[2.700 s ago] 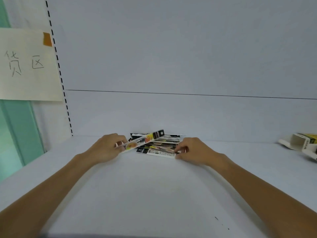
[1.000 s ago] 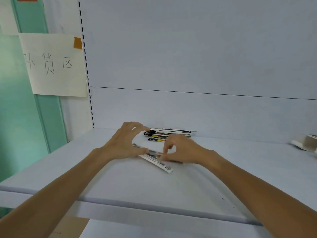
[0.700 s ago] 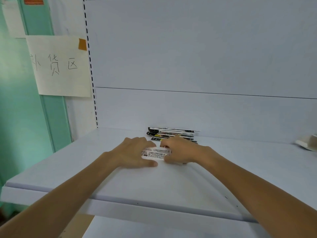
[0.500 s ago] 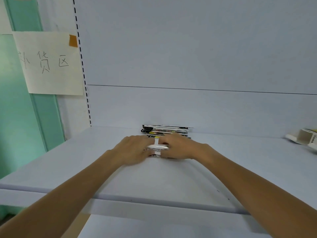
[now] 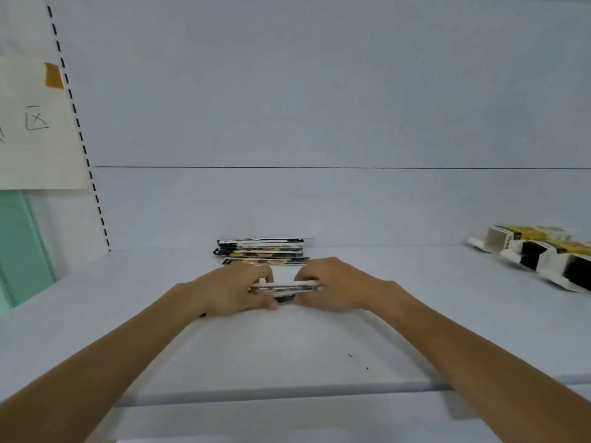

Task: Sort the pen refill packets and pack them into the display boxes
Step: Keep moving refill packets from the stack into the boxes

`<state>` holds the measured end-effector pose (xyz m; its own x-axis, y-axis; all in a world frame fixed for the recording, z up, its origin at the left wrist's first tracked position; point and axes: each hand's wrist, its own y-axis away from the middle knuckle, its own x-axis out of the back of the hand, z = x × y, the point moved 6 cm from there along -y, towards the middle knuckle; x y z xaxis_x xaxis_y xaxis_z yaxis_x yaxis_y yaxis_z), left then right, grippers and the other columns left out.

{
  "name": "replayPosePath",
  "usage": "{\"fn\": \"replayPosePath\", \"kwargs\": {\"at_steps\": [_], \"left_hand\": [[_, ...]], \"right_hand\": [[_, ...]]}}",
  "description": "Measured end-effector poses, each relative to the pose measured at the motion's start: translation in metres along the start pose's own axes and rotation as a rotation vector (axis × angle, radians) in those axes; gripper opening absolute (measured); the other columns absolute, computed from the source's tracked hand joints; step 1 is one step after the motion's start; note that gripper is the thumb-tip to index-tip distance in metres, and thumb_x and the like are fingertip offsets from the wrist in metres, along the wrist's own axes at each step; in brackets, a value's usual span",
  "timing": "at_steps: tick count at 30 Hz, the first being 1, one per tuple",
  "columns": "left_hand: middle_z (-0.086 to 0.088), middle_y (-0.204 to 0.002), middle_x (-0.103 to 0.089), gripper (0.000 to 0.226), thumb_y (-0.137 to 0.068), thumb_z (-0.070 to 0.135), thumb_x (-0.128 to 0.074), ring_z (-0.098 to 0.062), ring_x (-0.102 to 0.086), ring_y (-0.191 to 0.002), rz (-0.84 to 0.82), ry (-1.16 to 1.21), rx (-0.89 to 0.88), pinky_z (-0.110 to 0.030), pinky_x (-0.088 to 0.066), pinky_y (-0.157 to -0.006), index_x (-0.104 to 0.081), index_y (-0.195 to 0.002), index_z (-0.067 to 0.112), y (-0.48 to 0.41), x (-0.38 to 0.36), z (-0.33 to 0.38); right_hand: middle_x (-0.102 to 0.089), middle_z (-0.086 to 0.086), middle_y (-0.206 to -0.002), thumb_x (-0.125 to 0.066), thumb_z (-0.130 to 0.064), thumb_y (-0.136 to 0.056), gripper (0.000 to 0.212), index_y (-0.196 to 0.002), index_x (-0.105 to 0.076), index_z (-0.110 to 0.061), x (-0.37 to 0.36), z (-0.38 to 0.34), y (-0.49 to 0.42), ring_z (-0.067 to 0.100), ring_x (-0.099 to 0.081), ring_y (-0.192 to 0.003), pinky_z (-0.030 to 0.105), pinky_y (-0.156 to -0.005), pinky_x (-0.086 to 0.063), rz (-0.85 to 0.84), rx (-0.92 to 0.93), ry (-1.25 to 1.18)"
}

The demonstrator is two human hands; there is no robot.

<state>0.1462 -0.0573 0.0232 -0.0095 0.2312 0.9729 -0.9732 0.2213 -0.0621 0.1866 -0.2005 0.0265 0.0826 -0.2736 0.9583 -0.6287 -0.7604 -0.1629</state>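
A thin stack of pen refill packets (image 5: 284, 287) is held edge-on just above the white shelf (image 5: 287, 346), between both hands. My left hand (image 5: 236, 290) grips its left end and my right hand (image 5: 329, 287) grips its right end, fingers curled round it. Behind the hands, a taller pile of packets (image 5: 262, 251) with black, white and yellow printing lies flat near the back wall. Open display boxes (image 5: 537, 254), white with yellow and black printing, lie on their sides at the far right of the shelf.
The shelf's back panel rises directly behind the pile. A slotted upright (image 5: 80, 129) and a taped paper sign (image 5: 35, 123) with handwriting are at the left, beside a green wall strip. The shelf's front edge (image 5: 287, 391) runs under my forearms.
Since the earliest frame I took packets from the pile, laid them flat in front of it, then gathered them edge-on between both hands. The view has swung right, showing the boxes more fully.
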Motion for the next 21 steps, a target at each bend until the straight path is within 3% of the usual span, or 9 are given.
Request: {"fn": "replayPosePath", "kwargs": {"at_steps": [4, 8, 12, 15, 19, 21], "left_hand": [[0.014, -0.075, -0.051, 0.037, -0.066, 0.07, -0.055, -0.002, -0.047, -0.07, 0.044, 0.092, 0.015, -0.018, -0.035, -0.061, -0.046, -0.084, 0.038, 0.009, -0.006, -0.004], [0.005, -0.075, -0.046, 0.036, -0.082, 0.05, -0.06, -0.008, -0.042, -0.067, 0.075, -0.038, 0.012, -0.024, -0.033, -0.061, -0.048, -0.071, 0.018, 0.006, 0.0, -0.004], [0.008, -0.07, -0.045, 0.034, -0.086, 0.046, -0.056, -0.006, -0.041, -0.065, 0.14, -0.122, 0.005, -0.028, -0.035, -0.061, -0.037, -0.065, 0.027, 0.006, 0.007, -0.005], [0.01, -0.064, -0.045, 0.028, -0.085, 0.043, -0.06, -0.007, -0.041, -0.061, 0.16, -0.028, -0.046, -0.026, -0.031, -0.057, -0.039, -0.071, 0.032, 0.003, 0.011, 0.006], [0.011, -0.066, -0.049, 0.03, -0.076, 0.058, -0.059, -0.009, -0.046, -0.065, 0.159, -0.063, -0.03, -0.027, -0.036, -0.059, -0.043, -0.075, 0.033, -0.008, 0.009, 0.026], [0.012, -0.067, -0.047, 0.034, -0.075, 0.06, -0.059, -0.012, -0.046, -0.069, 0.135, -0.128, -0.015, -0.029, -0.035, -0.06, -0.041, -0.072, 0.032, -0.015, 0.005, 0.038]], "right_hand": [[-0.059, -0.01, -0.096, -0.071, -0.039, -0.076, 0.036, -0.107, -0.063, -0.024, 0.001, -0.004, 0.004, 0.004, -0.054, -0.085, 0.019, -0.073, -0.043, -0.032, -0.025, -0.19], [-0.058, -0.008, -0.088, -0.066, -0.026, -0.08, 0.023, -0.102, -0.065, -0.02, 0.001, -0.007, -0.003, 0.008, -0.053, -0.076, 0.018, -0.063, -0.04, -0.034, -0.025, -0.132], [-0.056, -0.005, -0.092, -0.074, -0.027, -0.074, 0.025, -0.093, -0.058, -0.02, 0.001, -0.006, -0.004, 0.012, -0.052, -0.083, 0.023, -0.07, -0.042, 0.04, -0.039, -0.234], [-0.05, -0.007, -0.081, -0.083, -0.034, -0.065, 0.04, -0.08, -0.049, -0.019, 0.005, -0.005, 0.0, 0.009, -0.043, -0.071, 0.021, -0.06, -0.034, 0.119, -0.062, -0.323], [-0.056, -0.007, -0.102, -0.085, -0.032, -0.061, 0.051, -0.1, -0.055, -0.018, 0.014, 0.008, 0.013, 0.007, -0.056, -0.086, 0.008, -0.067, -0.041, 0.267, -0.094, -0.537], [-0.057, -0.011, -0.109, -0.083, -0.035, -0.064, 0.048, -0.102, -0.056, -0.024, 0.017, 0.019, 0.02, 0.002, -0.06, -0.094, 0.012, -0.074, -0.044, 0.276, -0.126, -0.625]]}}
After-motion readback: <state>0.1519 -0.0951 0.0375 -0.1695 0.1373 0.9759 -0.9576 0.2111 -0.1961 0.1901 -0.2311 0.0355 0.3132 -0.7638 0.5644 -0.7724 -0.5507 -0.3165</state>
